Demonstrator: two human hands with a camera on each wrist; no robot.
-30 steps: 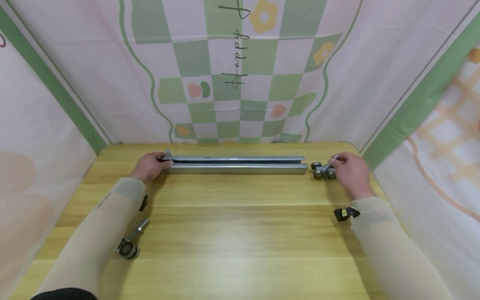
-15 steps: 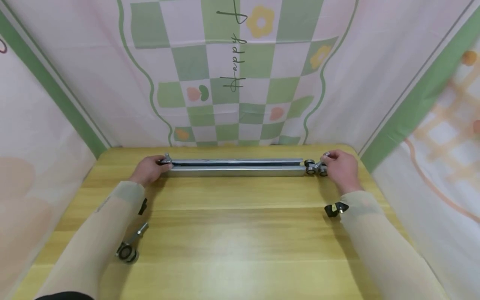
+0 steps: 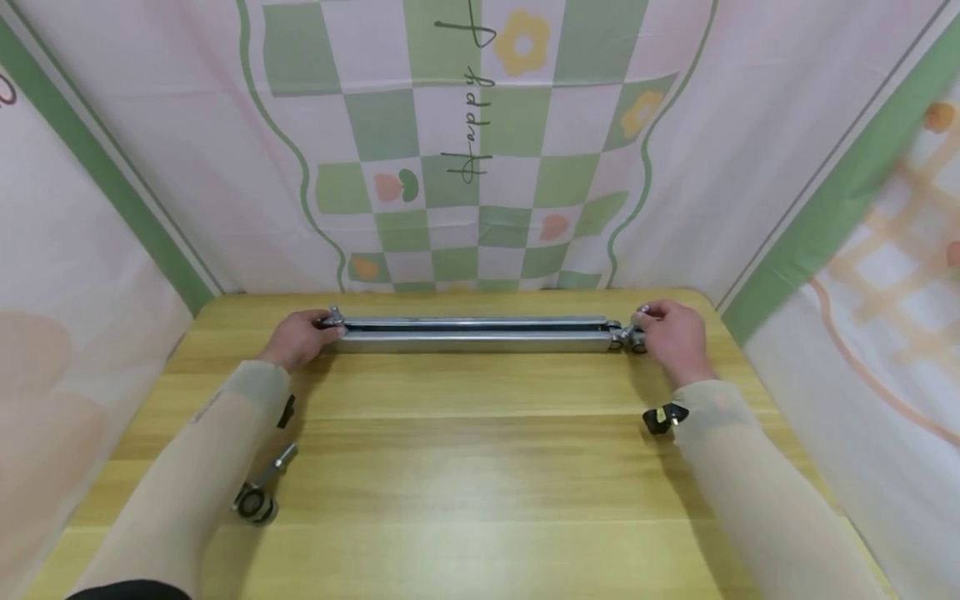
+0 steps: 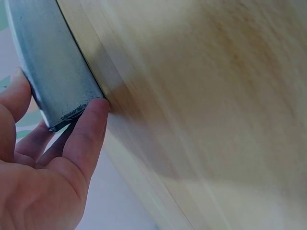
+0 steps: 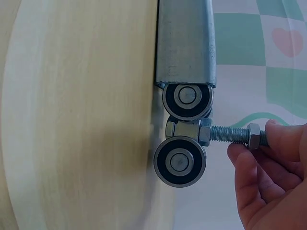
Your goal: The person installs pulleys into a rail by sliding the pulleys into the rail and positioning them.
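Roller [image 5: 184, 129] sits at the right-hand mouth of the metal rail [image 3: 472, 342]: leading wheels at the lip, seemingly just starting in; trailing wheels outside; bolt [image 5: 229, 134] standing up, away from the worktop [image 3: 480, 483]. Right-hand grip [image 5: 276, 182] clamped, thumb and fingers pinching the bolt's tip, just past its nut [image 5: 253, 136]. Left-hand grip [image 3: 300, 337] closed on the rail's left end, digits at both sides. An upright stud [image 3: 335, 316] shows there too; you can't tell what it is fixed to.

Risks, as I judge them: push at a slant and your front wheels may catch on the lip. You hold the roller by the bolt's end alone, so it could twist or tip. Slacken your left and the rail might slide. Rail edge near your left fingers looks rough; mind the skin.

Worktop pale wood-grain, soft glare toward your side. Spare roller [image 3: 257, 503] lies beside your left sleeve [image 3: 165, 467], well apart from the rail. Printed cloth [image 3: 442, 179] hangs behind, green and white checks, flowers, lettering running sideways; more cloth walls you in left and right.
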